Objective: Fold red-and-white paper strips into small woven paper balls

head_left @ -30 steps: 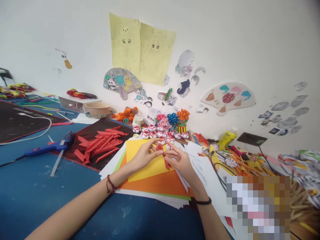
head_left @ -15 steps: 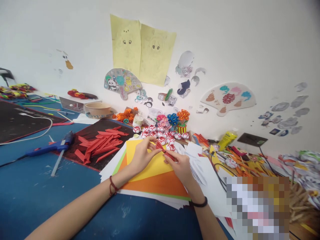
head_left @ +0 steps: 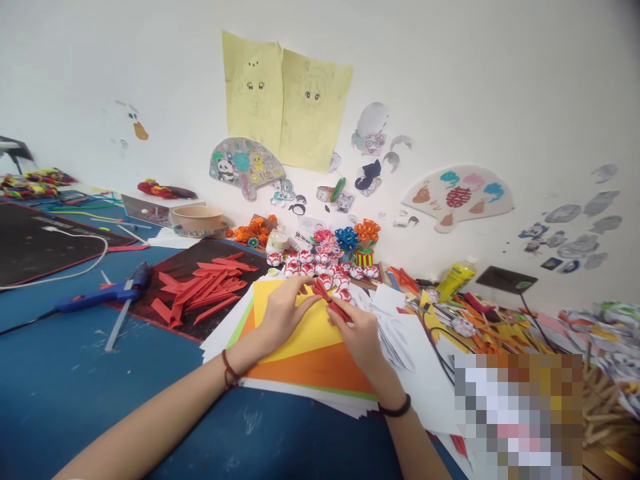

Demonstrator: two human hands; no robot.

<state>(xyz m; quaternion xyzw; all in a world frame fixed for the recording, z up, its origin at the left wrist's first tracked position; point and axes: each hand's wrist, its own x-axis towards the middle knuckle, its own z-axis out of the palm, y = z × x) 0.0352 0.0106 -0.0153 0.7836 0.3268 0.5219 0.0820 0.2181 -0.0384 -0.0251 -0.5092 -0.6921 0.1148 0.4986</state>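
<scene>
A folded piece of red paper (head_left: 321, 289) is held between my two hands over a stack of coloured sheets (head_left: 330, 367), yellow and orange on top. My right hand (head_left: 357, 333) is closed around its lower right part, thumb and fingers pinching it. My left hand (head_left: 285, 313) has its thumb and forefinger bent in at the paper's left edge, pinching there. Fingers cover part of the paper, so the exact folds are hard to make out. Just beyond the hands stand several red-and-white paper flowers (head_left: 306, 258).
To the left, folded red strips (head_left: 205, 287) lie heaped on a dark mat (head_left: 190, 254). A blue glue gun (head_left: 103, 295) rests beside them. Behind are a round tan bowl (head_left: 197, 219) and small flower pots (head_left: 365, 257). Paper scraps and a yellow bottle (head_left: 455, 279) crowd the right.
The view has shifted very slightly. Both hands stay at nearly the same spot, still on the red paper, with only small finger movement.
</scene>
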